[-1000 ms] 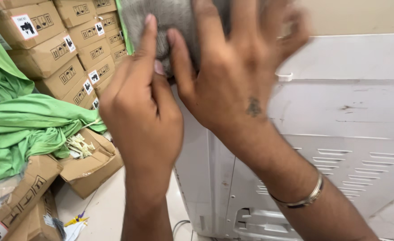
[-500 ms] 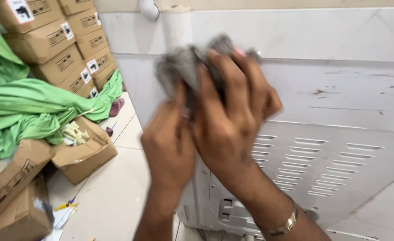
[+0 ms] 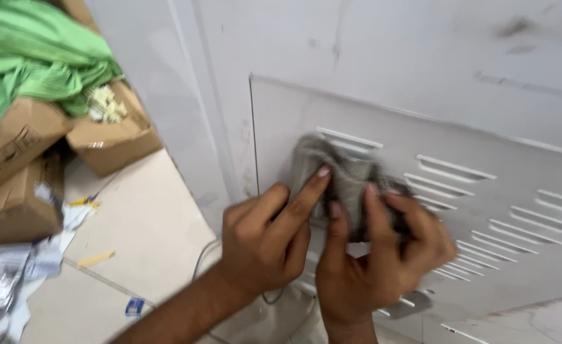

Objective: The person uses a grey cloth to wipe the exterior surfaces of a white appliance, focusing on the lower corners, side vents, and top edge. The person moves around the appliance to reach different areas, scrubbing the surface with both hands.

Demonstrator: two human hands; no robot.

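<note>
Inspector A: Where is the grey cloth (image 3: pixel 348 185)?

Inspector B: Pressed against the white vented panel (image 3: pixel 497 191), over the left end of its slots.

Inspector A: Hand condition?

Inspector B: 2 hands on it. Left hand (image 3: pixel 265 239) has fingers extended flat on the cloth; right hand (image 3: pixel 376 261) has fingers curled, gripping it. Cardboard boxes (image 3: pixel 45 146) and green fabric (image 3: pixel 32 57) lie left.

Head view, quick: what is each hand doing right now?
Left hand: fingers pressing the grey cloth against the white vented panel.
Right hand: fingers gripping the same cloth.
</note>
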